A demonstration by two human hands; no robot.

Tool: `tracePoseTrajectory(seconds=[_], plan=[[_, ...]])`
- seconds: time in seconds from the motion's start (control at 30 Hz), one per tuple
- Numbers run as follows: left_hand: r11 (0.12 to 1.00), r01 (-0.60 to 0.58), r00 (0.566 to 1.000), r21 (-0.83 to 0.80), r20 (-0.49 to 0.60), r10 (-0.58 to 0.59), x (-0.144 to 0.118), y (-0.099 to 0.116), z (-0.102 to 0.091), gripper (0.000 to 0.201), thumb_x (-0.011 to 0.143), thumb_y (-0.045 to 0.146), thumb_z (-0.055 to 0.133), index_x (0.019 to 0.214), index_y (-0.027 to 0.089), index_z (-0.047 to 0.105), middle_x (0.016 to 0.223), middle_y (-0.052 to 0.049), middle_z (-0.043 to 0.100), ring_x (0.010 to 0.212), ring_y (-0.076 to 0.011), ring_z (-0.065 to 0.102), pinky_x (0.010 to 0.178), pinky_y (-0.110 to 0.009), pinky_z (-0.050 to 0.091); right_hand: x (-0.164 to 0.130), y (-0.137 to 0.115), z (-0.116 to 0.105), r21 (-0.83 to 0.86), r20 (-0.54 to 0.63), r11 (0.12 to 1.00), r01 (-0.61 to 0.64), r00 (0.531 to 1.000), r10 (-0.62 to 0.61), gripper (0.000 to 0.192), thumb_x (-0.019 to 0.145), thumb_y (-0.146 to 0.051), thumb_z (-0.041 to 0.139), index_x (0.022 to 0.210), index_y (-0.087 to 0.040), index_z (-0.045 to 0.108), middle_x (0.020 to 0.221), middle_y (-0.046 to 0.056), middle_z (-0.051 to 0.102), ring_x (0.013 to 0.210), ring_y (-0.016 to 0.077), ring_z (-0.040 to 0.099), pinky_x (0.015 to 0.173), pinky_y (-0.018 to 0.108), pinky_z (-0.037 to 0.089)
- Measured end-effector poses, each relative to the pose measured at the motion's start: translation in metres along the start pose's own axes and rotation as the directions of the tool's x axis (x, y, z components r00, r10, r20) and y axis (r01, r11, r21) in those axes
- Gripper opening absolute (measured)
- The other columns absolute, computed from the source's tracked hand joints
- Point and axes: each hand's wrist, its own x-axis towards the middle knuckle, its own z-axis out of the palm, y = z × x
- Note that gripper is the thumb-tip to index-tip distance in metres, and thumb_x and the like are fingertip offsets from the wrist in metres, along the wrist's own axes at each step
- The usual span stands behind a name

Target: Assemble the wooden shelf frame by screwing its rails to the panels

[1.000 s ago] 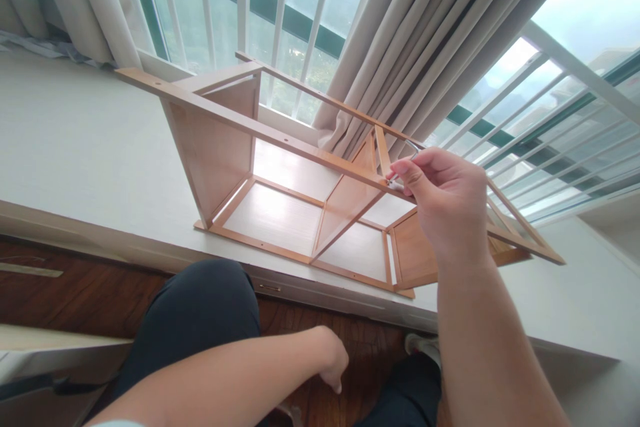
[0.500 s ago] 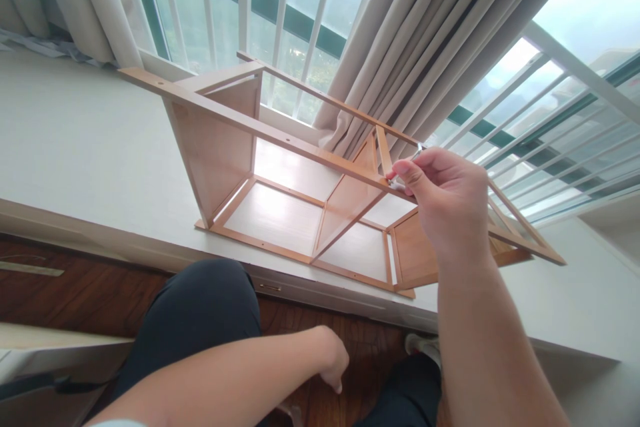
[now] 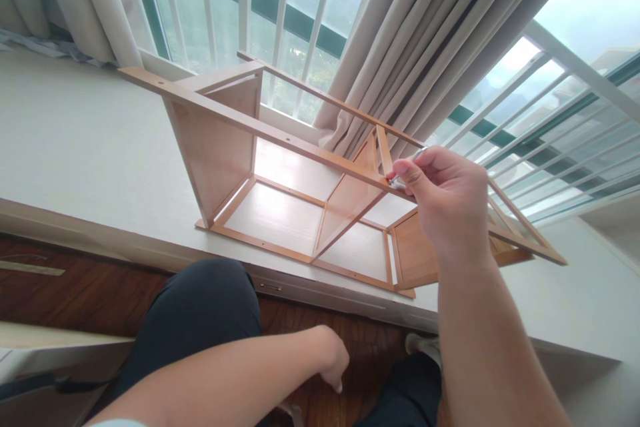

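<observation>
A wooden shelf frame (image 3: 235,119) lies on its side on the white window ledge, with its rails and panels joined. My right hand (image 3: 445,193) is over the near upper rail, thumb and fingers closed on a thin silver hex key (image 3: 393,180). The key's tip meets the rail at the middle panel's joint, and its other end shows just above my knuckles. My left hand (image 3: 331,357) hangs low over the floor, away from the frame. Its wrist is bent and its fingers are mostly hidden.
The white ledge (image 3: 90,140) runs beneath the frame. Behind it are window bars (image 3: 244,0) and a beige curtain (image 3: 395,33). My knees, in dark trousers (image 3: 205,300), are close to the ledge's front edge, above a dark wooden floor (image 3: 125,287).
The hex key's upper end has turned and now lies lower, close to my knuckles. My right hand has barely shifted; my left hand and the frame stay put.
</observation>
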Motion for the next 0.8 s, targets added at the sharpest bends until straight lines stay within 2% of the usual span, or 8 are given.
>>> tracePoseTrajectory(seconds=[0.23,0.37,0.57,0.8], plan=[[0.995,-0.015,0.986,-0.095,-0.167,-0.001,0.021,-0.007,0.014,0.034,0.066,0.053,0.083,0.086,0.026,0.084,0.087,-0.012,0.081,0.084,-0.0331,0.076,0.077,-0.045,0.057,0.0,-0.002,0.001,-0.002,-0.002,1.0,-0.003,1.0,0.003,0.027,0.078,-0.042,0.084,0.071,-0.021,0.068,0.071,0.002,0.074,0.062,0.0148,0.068,0.055,0.025,0.056],[0.997,-0.016,0.991,-0.072,-0.137,0.006,0.025,-0.009,0.017,0.034,0.067,0.054,0.082,0.085,0.025,0.084,0.086,-0.013,0.081,0.084,-0.034,0.076,0.076,-0.046,0.057,0.0,0.0,0.0,-0.011,-0.015,1.0,0.005,1.0,-0.005,0.027,0.078,-0.043,0.085,0.071,-0.022,0.069,0.071,0.003,0.074,0.062,0.0158,0.067,0.054,0.027,0.055],[0.996,-0.003,0.983,-0.095,-0.183,-0.014,0.026,-0.009,0.019,0.034,0.062,0.057,0.084,0.077,0.027,0.083,0.079,-0.01,0.08,0.079,-0.0319,0.075,0.072,-0.043,0.057,-0.001,-0.001,0.001,-0.003,-0.028,1.0,0.003,1.0,-0.003,0.029,0.076,-0.046,0.086,0.071,-0.022,0.07,0.068,0.002,0.071,0.061,0.0153,0.066,0.053,0.026,0.055],[0.998,-0.013,0.989,-0.053,-0.147,0.005,0.018,-0.005,0.013,0.033,0.069,0.05,0.081,0.087,0.023,0.084,0.086,-0.013,0.08,0.082,-0.0341,0.075,0.074,-0.046,0.057,-0.001,-0.008,0.003,0.055,-0.042,0.998,0.004,0.999,-0.002,0.025,0.079,-0.041,0.084,0.075,-0.019,0.075,0.069,0.002,0.07,0.054,0.0085,0.054,0.05,0.021,0.049]])
